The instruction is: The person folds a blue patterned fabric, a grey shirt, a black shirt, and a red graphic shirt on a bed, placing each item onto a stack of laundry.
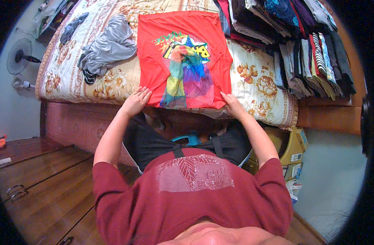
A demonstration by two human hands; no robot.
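Observation:
A red garment (187, 24) lies spread flat on the bed in front of me, with a comic-style print bearing writing. On its near half rests a rainbow-coloured mesh piece (193, 82), which may be part of the garment. My left hand (137, 101) is at the near left corner, fingers extended over the red edge; its thumb is hidden, so whether it grips is unclear. At the near right corner my right hand (233, 104) holds the red edge by the fingertips.
A crumpled grey garment (110, 46) and a small dark blue cloth (73, 28) lie left on the floral bedspread (110, 87). Folded clothes (315, 64) are stacked at the right. A fan (20, 56) stands beyond the bed's left side. Below right is an olive-coloured container (289, 147).

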